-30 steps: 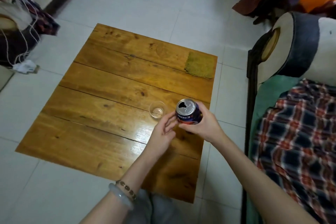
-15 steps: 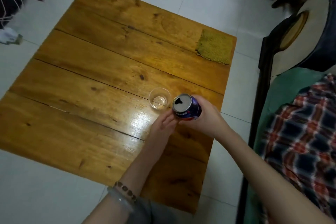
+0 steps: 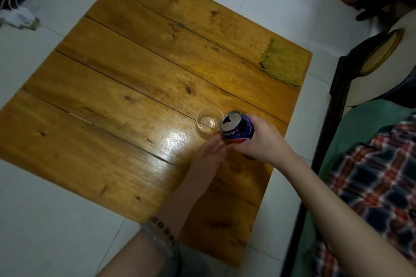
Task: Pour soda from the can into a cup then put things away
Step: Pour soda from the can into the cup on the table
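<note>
A blue soda can [image 3: 237, 129] with an opened top is held by my right hand [image 3: 263, 141], tilted left toward a small clear plastic cup [image 3: 208, 123]. The cup stands upright on the wooden table [image 3: 135, 96], touching or just under the can's rim, and looks almost empty. My left hand [image 3: 210, 153] rests on the table just below the cup, fingers stretched toward the can's base, holding nothing. No liquid stream is visible.
A green-yellow cloth [image 3: 283, 63] lies at the table's far right corner. A bench with a plaid blanket [image 3: 378, 186] and a round cushion [image 3: 382, 63] runs along the right. White tiled floor surrounds the table; tangled cords [image 3: 18, 13] lie at upper left.
My right hand has tipped the can further toward the cup and brought its rim next to the cup. The camera has moved closer and lower over the table.
</note>
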Motion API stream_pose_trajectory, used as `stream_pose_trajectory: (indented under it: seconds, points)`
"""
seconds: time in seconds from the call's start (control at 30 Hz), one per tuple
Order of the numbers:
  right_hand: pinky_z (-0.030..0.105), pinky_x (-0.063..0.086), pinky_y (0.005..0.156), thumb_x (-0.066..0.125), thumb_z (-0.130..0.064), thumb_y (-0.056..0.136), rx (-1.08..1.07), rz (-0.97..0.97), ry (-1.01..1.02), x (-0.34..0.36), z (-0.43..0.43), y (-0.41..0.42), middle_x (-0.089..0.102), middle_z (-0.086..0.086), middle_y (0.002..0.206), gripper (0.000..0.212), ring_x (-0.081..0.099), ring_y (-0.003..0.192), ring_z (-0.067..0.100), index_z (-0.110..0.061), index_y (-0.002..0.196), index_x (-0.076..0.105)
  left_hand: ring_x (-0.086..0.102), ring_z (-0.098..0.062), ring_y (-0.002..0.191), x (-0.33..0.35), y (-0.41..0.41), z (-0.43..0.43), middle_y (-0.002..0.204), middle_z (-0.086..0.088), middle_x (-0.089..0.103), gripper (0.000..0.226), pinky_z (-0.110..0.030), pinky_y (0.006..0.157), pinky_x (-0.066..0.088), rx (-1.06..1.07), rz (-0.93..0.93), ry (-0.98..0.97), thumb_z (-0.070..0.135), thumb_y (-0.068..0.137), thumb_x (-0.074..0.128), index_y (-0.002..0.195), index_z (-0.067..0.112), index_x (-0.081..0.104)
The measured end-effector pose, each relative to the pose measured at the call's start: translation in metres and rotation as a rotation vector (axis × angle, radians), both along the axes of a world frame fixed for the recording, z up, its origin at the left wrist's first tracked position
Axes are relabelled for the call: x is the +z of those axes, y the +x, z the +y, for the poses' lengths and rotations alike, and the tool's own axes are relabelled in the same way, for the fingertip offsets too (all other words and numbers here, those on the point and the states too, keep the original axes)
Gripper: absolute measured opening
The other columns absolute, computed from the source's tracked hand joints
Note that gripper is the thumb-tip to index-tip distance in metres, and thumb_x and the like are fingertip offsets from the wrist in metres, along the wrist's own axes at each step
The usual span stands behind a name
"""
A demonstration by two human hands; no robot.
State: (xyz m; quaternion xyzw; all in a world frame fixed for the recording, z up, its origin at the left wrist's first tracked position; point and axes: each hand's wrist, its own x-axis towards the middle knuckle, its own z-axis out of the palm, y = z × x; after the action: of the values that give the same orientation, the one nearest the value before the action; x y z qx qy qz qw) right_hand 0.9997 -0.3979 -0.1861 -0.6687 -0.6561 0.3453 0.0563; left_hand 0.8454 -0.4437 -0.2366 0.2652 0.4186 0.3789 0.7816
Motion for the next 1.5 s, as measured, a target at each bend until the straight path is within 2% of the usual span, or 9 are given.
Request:
stream_pose_trajectory:
  seconds: [0.2,0.3,0.5,0.7,0.8,0.97,1.17,1.33,1.5]
  points:
    - [0.036,0.052,0.077,0.078,-0.052,0.057,0.020,-0.061,-0.024,0.008,0.007,0.001,0.058,-0.010,0.098,0.065,0.055,0.091,0.012,-0.030,0.111,0.050,0.058,-0.011,0.114,0.002,0.004,0.002,0.121,0.000,0.065,0.050,-0.018,0.087,0.047,0.016,-0.055,-0.019,-0.014,0.090,0.039,0.128,0.014,0.052]
    - [0.033,0.052,0.072,0.080,-0.048,0.057,0.013,-0.090,-0.038,0.014,0.010,0.001,0.057,-0.009,0.094,0.060,0.056,0.087,0.012,-0.030,0.105,0.050,0.061,-0.007,0.108,0.004,0.006,0.004,0.112,0.005,0.069,0.052,-0.017,0.084,0.048,0.022,-0.052,-0.042,-0.015,0.088,0.040,0.128,0.016,0.053]
    - [0.035,0.052,0.075,0.081,-0.048,0.058,0.037,-0.135,-0.057,0.024,0.013,-0.002,0.056,-0.007,0.097,0.064,0.054,0.089,0.013,-0.026,0.111,0.051,0.056,-0.016,0.114,0.007,0.006,0.004,0.125,-0.008,0.061,0.052,-0.027,0.090,0.041,0.017,-0.067,-0.060,-0.005,0.083,0.044,0.130,0.016,0.053]
    - [0.039,0.052,0.074,0.073,-0.055,0.053,0.070,-0.209,-0.070,0.025,0.014,-0.003,0.055,-0.005,0.098,0.069,0.054,0.090,0.017,-0.026,0.111,0.050,0.056,-0.016,0.108,0.013,0.008,0.004,0.112,-0.006,0.064,0.048,-0.025,0.086,0.043,0.025,-0.104,-0.051,-0.003,0.075,0.046,0.109,0.023,0.065]
    - [0.037,0.052,0.074,0.075,-0.053,0.056,0.072,-0.232,-0.066,0.028,0.014,-0.005,0.054,-0.004,0.098,0.070,0.053,0.089,0.017,-0.024,0.114,0.049,0.053,-0.026,0.115,0.012,0.008,0.004,0.116,-0.012,0.059,0.047,-0.025,0.088,0.044,0.035,-0.117,-0.081,-0.007,0.078,0.044,0.114,0.017,0.060]
    - [0.034,0.051,0.071,0.076,-0.052,0.057,0.066,-0.226,-0.057,0.032,0.014,-0.008,0.053,-0.005,0.097,0.067,0.052,0.087,0.016,-0.024,0.112,0.049,0.054,-0.022,0.110,0.015,0.005,0.006,0.123,-0.026,0.056,0.053,-0.028,0.089,0.041,0.021,-0.073,-0.076,-0.002,0.070,0.046,0.122,0.003,0.054]
    - [0.037,0.052,0.074,0.077,-0.051,0.058,0.061,-0.237,-0.057,0.036,0.015,-0.010,0.054,-0.005,0.099,0.068,0.053,0.088,0.015,-0.024,0.113,0.049,0.052,-0.029,0.121,0.015,0.005,0.006,0.127,-0.020,0.057,0.059,-0.035,0.100,0.039,-0.001,-0.047,-0.071,-0.002,0.067,0.045,0.125,0.006,0.053]
    - [0.035,0.051,0.073,0.078,-0.049,0.059,0.056,-0.226,-0.064,0.038,0.016,-0.011,0.054,-0.004,0.098,0.065,0.053,0.088,0.016,-0.024,0.112,0.049,0.051,-0.025,0.110,0.011,0.006,0.008,0.128,-0.034,0.048,0.050,-0.023,0.087,0.043,-0.006,0.028,-0.043,-0.010,0.076,0.044,0.126,-0.013,0.043]
    - [0.037,0.053,0.074,0.078,-0.050,0.058,0.063,-0.232,-0.066,0.039,0.016,-0.011,0.054,-0.004,0.099,0.067,0.054,0.089,0.016,-0.023,0.114,0.050,0.052,-0.034,0.119,0.014,0.006,0.008,0.126,-0.029,0.053,0.054,-0.034,0.096,0.041,-0.029,0.075,-0.040,-0.001,0.070,0.047,0.124,-0.008,0.048]
